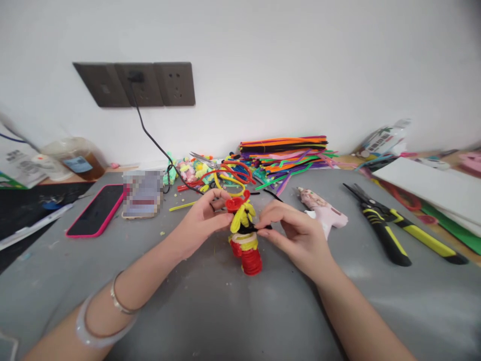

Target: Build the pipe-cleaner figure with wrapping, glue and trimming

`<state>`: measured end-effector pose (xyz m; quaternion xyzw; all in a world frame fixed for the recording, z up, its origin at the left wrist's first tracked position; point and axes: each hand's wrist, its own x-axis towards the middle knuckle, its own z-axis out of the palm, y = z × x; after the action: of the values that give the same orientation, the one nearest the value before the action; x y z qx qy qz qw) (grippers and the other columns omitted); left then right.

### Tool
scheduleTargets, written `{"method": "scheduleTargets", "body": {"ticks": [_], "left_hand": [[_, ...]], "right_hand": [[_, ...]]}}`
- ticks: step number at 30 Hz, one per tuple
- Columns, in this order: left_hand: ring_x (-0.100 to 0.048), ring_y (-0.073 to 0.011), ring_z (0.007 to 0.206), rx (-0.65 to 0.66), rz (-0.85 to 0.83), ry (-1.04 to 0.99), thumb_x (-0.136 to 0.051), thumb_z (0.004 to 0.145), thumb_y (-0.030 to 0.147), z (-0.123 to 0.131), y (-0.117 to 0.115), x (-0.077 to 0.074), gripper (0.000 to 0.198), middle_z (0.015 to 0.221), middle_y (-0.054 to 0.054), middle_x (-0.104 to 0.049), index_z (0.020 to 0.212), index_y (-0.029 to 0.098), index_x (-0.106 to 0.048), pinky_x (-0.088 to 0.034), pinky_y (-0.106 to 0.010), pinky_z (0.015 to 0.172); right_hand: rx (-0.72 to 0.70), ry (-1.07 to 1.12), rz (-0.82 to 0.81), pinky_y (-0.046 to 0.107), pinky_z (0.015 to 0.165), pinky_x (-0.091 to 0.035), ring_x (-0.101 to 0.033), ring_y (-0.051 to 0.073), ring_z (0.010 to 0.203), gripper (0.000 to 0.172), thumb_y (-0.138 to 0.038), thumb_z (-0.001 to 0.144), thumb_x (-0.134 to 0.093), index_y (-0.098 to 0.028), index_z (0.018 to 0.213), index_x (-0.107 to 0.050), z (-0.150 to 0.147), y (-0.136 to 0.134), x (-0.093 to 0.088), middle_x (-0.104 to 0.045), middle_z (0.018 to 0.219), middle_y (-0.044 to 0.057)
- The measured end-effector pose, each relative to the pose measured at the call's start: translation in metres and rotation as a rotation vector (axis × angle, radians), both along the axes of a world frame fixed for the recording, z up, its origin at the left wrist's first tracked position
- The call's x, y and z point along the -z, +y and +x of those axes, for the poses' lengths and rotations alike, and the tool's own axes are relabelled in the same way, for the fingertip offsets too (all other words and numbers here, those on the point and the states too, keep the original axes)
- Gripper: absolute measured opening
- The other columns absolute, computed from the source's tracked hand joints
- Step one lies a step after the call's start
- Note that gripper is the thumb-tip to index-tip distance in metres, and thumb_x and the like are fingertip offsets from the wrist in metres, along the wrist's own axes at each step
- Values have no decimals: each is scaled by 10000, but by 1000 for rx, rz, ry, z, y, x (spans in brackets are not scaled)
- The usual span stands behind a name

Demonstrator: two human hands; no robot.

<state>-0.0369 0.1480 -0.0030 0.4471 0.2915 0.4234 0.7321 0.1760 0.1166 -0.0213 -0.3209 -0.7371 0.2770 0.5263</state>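
Observation:
A small figure made of red, yellow and black pipe cleaners (245,233) is held upright over the grey table mat (210,311) at the centre. My left hand (203,219) pinches its red and yellow upper part from the left. My right hand (296,235) pinches a black pipe cleaner strand at the figure's middle from the right. Two bangles sit on my left wrist.
A pink glue gun (323,210) lies just right of my hands, with black and yellow pliers (391,225) beyond it. A heap of coloured pipe cleaners (285,153) and scissors (203,160) lie at the back. A pink-cased phone (95,210) lies at the left.

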Motion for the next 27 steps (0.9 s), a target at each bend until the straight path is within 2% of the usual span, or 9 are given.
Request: {"method": "scheduleTargets", "body": {"ticks": [8, 13, 27], "left_hand": [[-687, -108, 739, -38, 3, -25, -945, 689, 243, 0, 0, 1, 404, 860, 20, -735, 923, 203, -618, -524, -191, 659], [-690, -91, 717, -4, 31, -51, -934, 716, 231, -1, 0, 0, 377, 844, 28, -738, 925, 201, -622, -511, -165, 632], [-706, -74, 738, 38, 66, -86, -902, 771, 202, -2, 1, 5, 333, 867, 28, -749, 966, 187, -633, -547, -141, 656]], "right_hand": [[-4, -6, -41, 322, 659, -509, -623, 189, 751, 120, -296, 970, -700, -228, 873, -720, 1, 0, 0, -678, 816, 38], [2, -33, -38, 308, 652, -489, -597, 180, 748, 96, -230, 978, -677, -227, 888, -711, 2, 0, 0, -653, 813, 31], [79, -65, 21, 275, 623, -460, -576, 146, 676, 107, -153, 931, -716, -219, 849, -700, -1, -1, -2, -626, 753, 3]]}}
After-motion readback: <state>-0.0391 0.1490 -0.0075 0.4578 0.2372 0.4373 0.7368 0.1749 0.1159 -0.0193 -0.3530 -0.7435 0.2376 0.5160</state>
